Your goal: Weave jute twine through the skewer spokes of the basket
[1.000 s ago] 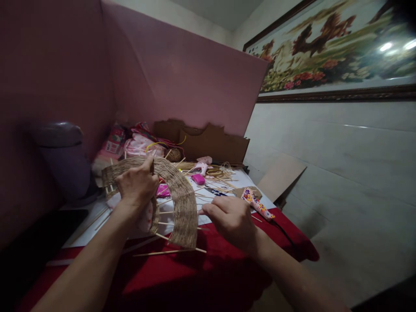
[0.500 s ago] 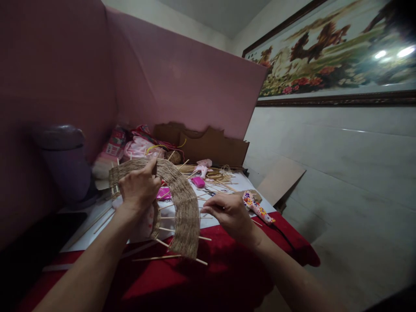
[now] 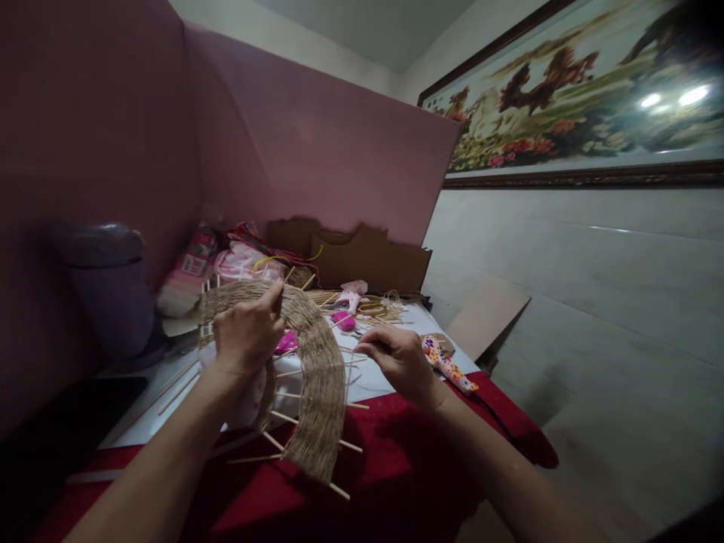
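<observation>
A curved band of woven brown cord (image 3: 321,377) arches over the table, with several thin wooden sticks running through it and poking out on both edges. My left hand (image 3: 246,335) is closed on the upper part of this woven band, its index finger stretched along the weave. To the right of the band, my right hand (image 3: 399,358) is closed in a pinch close to the protruding stick ends. What lies between its fingertips is too fine to make out. Beneath my left hand, a pale spotted cloth is partly hidden.
A red cloth (image 3: 396,452) covers the table's near side. Behind lie a bright pink packet (image 3: 343,321), loose sticks, and a flower-patterned glue-gun-shaped object (image 3: 449,366) on the right. Brown cardboard (image 3: 367,253) stands at the back. A purple bin-like container (image 3: 110,294) is left.
The woven band has turned slightly, its lower end swinging down and left. My right hand has risen a little, still pinched. My left hand has shifted slightly right and down with the band.
</observation>
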Action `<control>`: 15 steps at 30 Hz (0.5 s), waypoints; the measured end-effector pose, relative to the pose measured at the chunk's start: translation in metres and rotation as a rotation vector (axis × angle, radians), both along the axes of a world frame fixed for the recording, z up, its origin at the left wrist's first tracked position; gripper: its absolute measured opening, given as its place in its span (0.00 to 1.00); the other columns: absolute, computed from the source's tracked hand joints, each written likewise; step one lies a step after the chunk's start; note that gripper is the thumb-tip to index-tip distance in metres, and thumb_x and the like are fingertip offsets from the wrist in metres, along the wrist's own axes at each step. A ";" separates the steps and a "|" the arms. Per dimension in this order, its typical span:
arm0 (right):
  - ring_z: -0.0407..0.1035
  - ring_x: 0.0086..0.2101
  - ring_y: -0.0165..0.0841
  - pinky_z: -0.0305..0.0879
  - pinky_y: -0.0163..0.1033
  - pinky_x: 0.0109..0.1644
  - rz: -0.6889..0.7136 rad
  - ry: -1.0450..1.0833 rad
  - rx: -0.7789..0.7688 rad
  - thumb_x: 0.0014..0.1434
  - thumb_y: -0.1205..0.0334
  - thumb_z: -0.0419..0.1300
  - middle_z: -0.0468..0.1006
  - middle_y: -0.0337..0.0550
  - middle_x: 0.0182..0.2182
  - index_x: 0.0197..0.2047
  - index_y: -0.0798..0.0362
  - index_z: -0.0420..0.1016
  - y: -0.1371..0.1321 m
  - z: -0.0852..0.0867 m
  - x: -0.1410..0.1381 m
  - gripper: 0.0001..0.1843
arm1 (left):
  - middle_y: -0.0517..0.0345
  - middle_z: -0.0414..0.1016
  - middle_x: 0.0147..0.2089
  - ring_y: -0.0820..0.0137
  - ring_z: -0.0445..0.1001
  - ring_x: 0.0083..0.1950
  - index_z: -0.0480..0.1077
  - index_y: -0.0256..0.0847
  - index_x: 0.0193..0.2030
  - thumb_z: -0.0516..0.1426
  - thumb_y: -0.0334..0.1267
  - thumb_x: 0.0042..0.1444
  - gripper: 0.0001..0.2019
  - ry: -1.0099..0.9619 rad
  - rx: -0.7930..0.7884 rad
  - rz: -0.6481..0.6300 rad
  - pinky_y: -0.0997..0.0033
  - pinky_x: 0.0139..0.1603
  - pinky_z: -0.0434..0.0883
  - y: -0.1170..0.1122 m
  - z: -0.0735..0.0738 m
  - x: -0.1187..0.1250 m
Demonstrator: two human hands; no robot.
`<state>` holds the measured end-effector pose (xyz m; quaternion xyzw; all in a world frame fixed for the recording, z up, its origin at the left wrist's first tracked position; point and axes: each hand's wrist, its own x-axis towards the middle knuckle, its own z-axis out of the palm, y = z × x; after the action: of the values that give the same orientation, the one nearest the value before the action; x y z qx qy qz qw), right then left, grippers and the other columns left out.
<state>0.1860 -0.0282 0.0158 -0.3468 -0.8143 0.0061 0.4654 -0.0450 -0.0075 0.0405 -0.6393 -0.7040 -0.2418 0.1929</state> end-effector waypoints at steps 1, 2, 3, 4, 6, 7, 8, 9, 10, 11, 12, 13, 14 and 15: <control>0.68 0.26 0.29 0.61 0.33 0.31 0.002 -0.017 0.015 0.57 0.61 0.60 0.76 0.40 0.24 0.28 0.55 0.73 0.000 0.001 0.000 0.08 | 0.48 0.79 0.34 0.55 0.76 0.35 0.60 0.53 0.61 0.48 0.41 0.53 0.26 0.002 0.003 -0.007 0.65 0.31 0.64 0.000 0.000 0.000; 0.68 0.26 0.29 0.60 0.33 0.31 0.005 -0.042 0.032 0.57 0.60 0.60 0.75 0.40 0.24 0.29 0.55 0.73 0.001 0.003 -0.001 0.08 | 0.48 0.79 0.34 0.55 0.76 0.35 0.60 0.52 0.61 0.49 0.41 0.53 0.26 0.004 0.004 -0.015 0.65 0.31 0.63 0.000 0.000 0.000; 0.68 0.26 0.28 0.60 0.33 0.32 0.010 -0.072 0.052 0.58 0.60 0.59 0.75 0.41 0.25 0.29 0.55 0.73 0.001 0.004 -0.001 0.09 | 0.48 0.79 0.34 0.56 0.76 0.35 0.60 0.52 0.61 0.49 0.41 0.53 0.27 0.006 0.002 -0.022 0.65 0.30 0.63 -0.001 -0.001 0.000; 0.68 0.27 0.28 0.60 0.33 0.32 0.016 -0.104 0.077 0.58 0.59 0.59 0.75 0.41 0.25 0.29 0.55 0.73 0.000 0.006 -0.002 0.09 | 0.48 0.79 0.34 0.56 0.77 0.35 0.60 0.51 0.61 0.48 0.41 0.53 0.27 0.010 -0.001 -0.027 0.66 0.30 0.63 -0.001 -0.001 0.001; 0.68 0.27 0.28 0.60 0.33 0.33 0.019 -0.165 0.134 0.59 0.58 0.57 0.75 0.41 0.25 0.29 0.55 0.73 0.000 0.009 -0.005 0.11 | 0.48 0.79 0.34 0.57 0.77 0.35 0.60 0.50 0.62 0.48 0.42 0.54 0.26 0.021 -0.011 -0.029 0.66 0.30 0.63 -0.001 -0.001 0.001; 0.68 0.27 0.28 0.60 0.33 0.33 0.014 -0.191 0.166 0.60 0.58 0.57 0.75 0.41 0.25 0.29 0.55 0.73 0.000 0.010 -0.006 0.12 | 0.48 0.79 0.34 0.57 0.77 0.35 0.60 0.50 0.61 0.47 0.42 0.54 0.26 0.027 -0.016 -0.030 0.66 0.30 0.63 -0.001 -0.001 0.002; 0.68 0.27 0.28 0.60 0.33 0.33 0.007 -0.216 0.199 0.60 0.57 0.56 0.75 0.41 0.25 0.29 0.55 0.72 0.000 0.012 -0.008 0.12 | 0.48 0.79 0.34 0.57 0.77 0.35 0.60 0.50 0.61 0.47 0.42 0.55 0.26 0.032 -0.024 -0.034 0.66 0.31 0.63 -0.001 -0.001 0.002; 0.68 0.27 0.28 0.59 0.33 0.33 -0.005 -0.241 0.230 0.61 0.57 0.56 0.75 0.41 0.25 0.29 0.55 0.72 0.000 0.013 -0.009 0.13 | 0.48 0.79 0.34 0.57 0.77 0.35 0.60 0.51 0.62 0.47 0.42 0.55 0.26 0.036 -0.032 -0.039 0.66 0.31 0.63 -0.001 -0.001 0.003; 0.67 0.27 0.27 0.59 0.33 0.32 -0.017 -0.271 0.259 0.61 0.57 0.55 0.74 0.40 0.25 0.29 0.55 0.72 0.001 0.014 -0.010 0.13 | 0.48 0.79 0.34 0.57 0.76 0.35 0.60 0.51 0.62 0.47 0.42 0.55 0.26 0.038 -0.039 -0.043 0.66 0.31 0.63 -0.001 -0.001 0.003; 0.67 0.26 0.27 0.58 0.33 0.32 -0.030 -0.303 0.284 0.62 0.57 0.55 0.74 0.40 0.25 0.29 0.56 0.72 0.001 0.015 -0.011 0.14 | 0.48 0.79 0.35 0.57 0.76 0.36 0.59 0.51 0.62 0.48 0.42 0.55 0.26 0.039 -0.047 -0.045 0.66 0.31 0.63 -0.001 -0.001 0.003; 0.66 0.26 0.27 0.57 0.33 0.31 -0.045 -0.338 0.307 0.62 0.57 0.54 0.73 0.40 0.25 0.29 0.56 0.72 0.001 0.016 -0.011 0.15 | 0.48 0.79 0.35 0.57 0.76 0.36 0.59 0.51 0.62 0.48 0.42 0.55 0.26 0.041 -0.056 -0.044 0.66 0.32 0.63 0.000 -0.001 0.003; 0.65 0.25 0.27 0.56 0.33 0.31 -0.060 -0.374 0.328 0.63 0.57 0.53 0.73 0.40 0.24 0.28 0.55 0.72 0.002 0.018 -0.011 0.15 | 0.48 0.79 0.35 0.57 0.76 0.36 0.58 0.51 0.63 0.48 0.42 0.55 0.26 0.042 -0.061 -0.040 0.66 0.32 0.63 0.000 -0.001 0.003; 0.64 0.25 0.26 0.55 0.33 0.30 -0.074 -0.410 0.349 0.63 0.56 0.52 0.72 0.39 0.24 0.28 0.55 0.72 0.002 0.019 -0.011 0.16 | 0.48 0.79 0.35 0.57 0.76 0.36 0.58 0.52 0.62 0.48 0.42 0.55 0.26 0.046 -0.065 -0.036 0.65 0.32 0.64 0.000 -0.001 0.003; 0.64 0.25 0.26 0.54 0.33 0.30 -0.088 -0.442 0.374 0.64 0.56 0.52 0.72 0.39 0.23 0.28 0.55 0.72 0.003 0.021 -0.011 0.17 | 0.49 0.79 0.35 0.57 0.76 0.36 0.58 0.53 0.62 0.48 0.43 0.55 0.25 0.051 -0.065 -0.037 0.65 0.32 0.64 0.001 -0.001 0.003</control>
<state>0.1755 -0.0253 0.0368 -0.2827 -0.8671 -0.2400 0.3326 -0.0417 -0.0069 0.0392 -0.6641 -0.6943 -0.2058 0.1856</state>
